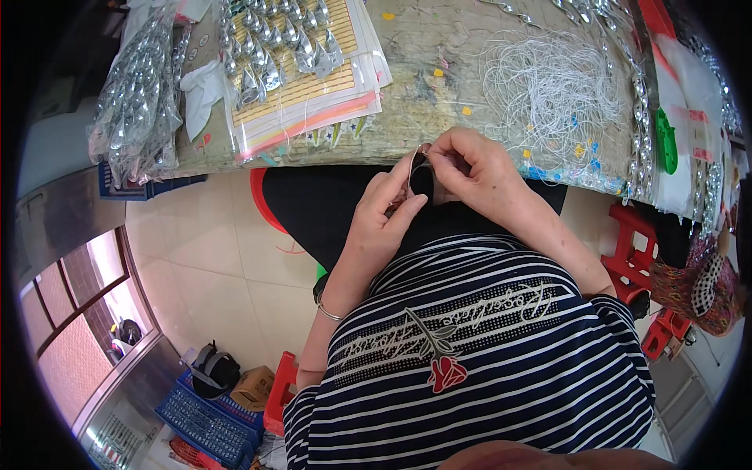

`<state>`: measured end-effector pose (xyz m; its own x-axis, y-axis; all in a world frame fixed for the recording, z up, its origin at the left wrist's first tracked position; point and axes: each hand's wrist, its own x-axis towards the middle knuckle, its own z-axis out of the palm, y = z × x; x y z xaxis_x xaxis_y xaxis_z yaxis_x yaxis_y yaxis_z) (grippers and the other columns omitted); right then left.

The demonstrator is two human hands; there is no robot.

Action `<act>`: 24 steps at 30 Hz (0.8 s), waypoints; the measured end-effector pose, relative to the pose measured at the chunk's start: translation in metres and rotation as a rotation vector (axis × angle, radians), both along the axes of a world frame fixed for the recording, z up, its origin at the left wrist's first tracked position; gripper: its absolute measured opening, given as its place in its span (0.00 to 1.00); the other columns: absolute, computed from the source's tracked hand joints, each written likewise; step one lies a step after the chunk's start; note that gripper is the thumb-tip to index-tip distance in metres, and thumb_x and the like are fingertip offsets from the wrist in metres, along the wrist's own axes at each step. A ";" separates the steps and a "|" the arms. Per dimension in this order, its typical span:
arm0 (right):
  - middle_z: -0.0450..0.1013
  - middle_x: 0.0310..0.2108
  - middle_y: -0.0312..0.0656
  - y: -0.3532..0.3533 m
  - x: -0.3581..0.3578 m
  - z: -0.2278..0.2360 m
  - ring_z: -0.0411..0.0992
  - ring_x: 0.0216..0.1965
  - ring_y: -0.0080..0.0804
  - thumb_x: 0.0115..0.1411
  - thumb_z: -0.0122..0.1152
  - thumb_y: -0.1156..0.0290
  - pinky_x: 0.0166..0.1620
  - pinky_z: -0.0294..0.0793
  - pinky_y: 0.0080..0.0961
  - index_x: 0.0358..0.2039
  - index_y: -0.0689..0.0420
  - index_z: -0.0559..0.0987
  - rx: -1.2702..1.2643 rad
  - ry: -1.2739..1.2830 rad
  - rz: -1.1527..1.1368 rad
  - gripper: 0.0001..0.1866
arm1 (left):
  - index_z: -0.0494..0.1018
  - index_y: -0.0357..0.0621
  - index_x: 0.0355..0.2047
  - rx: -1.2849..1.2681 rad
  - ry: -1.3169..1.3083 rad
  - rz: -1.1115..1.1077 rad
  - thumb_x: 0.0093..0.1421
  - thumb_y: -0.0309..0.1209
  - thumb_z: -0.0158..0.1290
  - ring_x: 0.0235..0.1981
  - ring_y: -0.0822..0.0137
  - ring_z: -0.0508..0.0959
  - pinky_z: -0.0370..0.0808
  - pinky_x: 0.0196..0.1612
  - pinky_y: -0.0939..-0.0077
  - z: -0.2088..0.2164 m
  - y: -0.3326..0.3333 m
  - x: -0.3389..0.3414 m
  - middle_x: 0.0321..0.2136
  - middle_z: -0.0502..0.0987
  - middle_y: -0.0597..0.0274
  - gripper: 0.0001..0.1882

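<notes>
My left hand [381, 213] and my right hand [479, 167] meet over my lap, just off the table's near edge. Between the fingertips is a thin, curved silver piece [410, 174]; the fingers cover most of it, and its full shape cannot be made out. Left thumb and fingers grip its lower part. The right thumb and forefinger pinch at its upper end. On the table [407, 102], beyond my right hand, lies a loose tangle of white cord [548, 90]. Several silver twisted drop ornaments [270, 47] rest on a striped sheet [313, 94] at the left.
A clear bag of silver twisted pieces [141, 102] hangs over the table's left edge. At right are a green clip-like tool [666, 141] and hanging silver strands [641, 133]. Red stools [627, 243], a blue basket [207, 423] and a cardboard box [253, 388] stand on the floor.
</notes>
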<state>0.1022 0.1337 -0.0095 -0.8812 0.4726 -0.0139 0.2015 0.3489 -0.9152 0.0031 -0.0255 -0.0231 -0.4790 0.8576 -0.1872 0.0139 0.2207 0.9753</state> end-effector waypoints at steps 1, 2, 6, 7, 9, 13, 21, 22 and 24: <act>0.68 0.22 0.33 0.000 0.000 0.000 0.64 0.23 0.14 0.59 0.57 0.73 0.26 0.66 0.15 0.32 0.62 0.73 -0.003 -0.005 0.000 0.05 | 0.62 0.43 0.59 0.000 0.000 0.002 0.57 0.21 0.53 0.25 0.82 0.65 0.66 0.26 0.89 0.000 0.000 0.000 0.30 0.65 0.71 0.29; 0.68 0.22 0.33 0.000 0.001 0.000 0.64 0.23 0.14 0.59 0.57 0.73 0.26 0.66 0.15 0.32 0.62 0.73 -0.003 -0.005 0.001 0.05 | 0.61 0.44 0.59 -0.007 -0.018 -0.011 0.57 0.20 0.52 0.26 0.82 0.65 0.66 0.26 0.89 -0.001 0.000 0.000 0.30 0.65 0.70 0.29; 0.68 0.23 0.34 0.000 0.001 -0.001 0.65 0.24 0.14 0.59 0.57 0.73 0.26 0.66 0.14 0.32 0.61 0.73 0.001 -0.034 0.006 0.05 | 0.61 0.44 0.59 0.026 0.002 -0.046 0.57 0.19 0.51 0.29 0.79 0.67 0.69 0.30 0.87 0.000 0.000 -0.002 0.33 0.65 0.67 0.29; 0.68 0.24 0.34 0.000 0.002 -0.002 0.65 0.24 0.15 0.59 0.57 0.73 0.27 0.66 0.14 0.32 0.61 0.73 0.017 -0.035 0.009 0.05 | 0.61 0.44 0.59 0.026 0.001 -0.046 0.57 0.19 0.51 0.29 0.79 0.67 0.69 0.30 0.87 -0.002 0.001 -0.002 0.33 0.65 0.67 0.29; 0.68 0.24 0.34 -0.001 0.001 -0.002 0.65 0.24 0.15 0.59 0.57 0.73 0.27 0.66 0.14 0.32 0.61 0.73 0.005 -0.027 0.006 0.05 | 0.62 0.44 0.59 0.129 0.060 -0.048 0.58 0.19 0.50 0.31 0.77 0.69 0.70 0.33 0.84 -0.006 0.002 -0.002 0.35 0.67 0.65 0.28; 0.67 0.23 0.34 -0.001 0.002 -0.001 0.64 0.23 0.16 0.58 0.57 0.74 0.26 0.65 0.15 0.32 0.61 0.73 0.012 -0.016 0.001 0.04 | 0.62 0.43 0.58 0.065 -0.167 -0.004 0.59 0.19 0.48 0.31 0.76 0.69 0.71 0.35 0.84 0.004 0.005 0.000 0.37 0.68 0.63 0.26; 0.68 0.22 0.34 -0.001 0.003 -0.004 0.64 0.22 0.15 0.58 0.57 0.75 0.26 0.65 0.14 0.32 0.61 0.73 0.005 -0.002 0.011 0.04 | 0.62 0.46 0.60 0.032 -0.119 -0.058 0.61 0.20 0.46 0.27 0.77 0.68 0.68 0.31 0.86 0.004 0.003 -0.002 0.36 0.68 0.63 0.25; 0.68 0.22 0.34 -0.001 0.003 -0.005 0.64 0.22 0.15 0.58 0.57 0.75 0.25 0.64 0.14 0.32 0.61 0.73 -0.006 0.002 0.009 0.04 | 0.62 0.46 0.60 0.031 -0.119 -0.058 0.61 0.20 0.46 0.27 0.77 0.68 0.68 0.31 0.86 0.004 0.003 -0.002 0.36 0.68 0.63 0.25; 0.68 0.23 0.34 -0.001 0.004 -0.003 0.63 0.22 0.15 0.58 0.57 0.75 0.25 0.64 0.14 0.33 0.61 0.73 -0.023 -0.018 0.012 0.04 | 0.62 0.46 0.60 0.030 -0.097 -0.059 0.60 0.20 0.46 0.27 0.77 0.67 0.67 0.31 0.87 0.004 0.003 -0.002 0.35 0.68 0.64 0.25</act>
<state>0.1060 0.1328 -0.0121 -0.8865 0.4609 -0.0405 0.2136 0.3299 -0.9195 0.0010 -0.0223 -0.0191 -0.4086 0.8897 -0.2037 -0.0687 0.1926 0.9789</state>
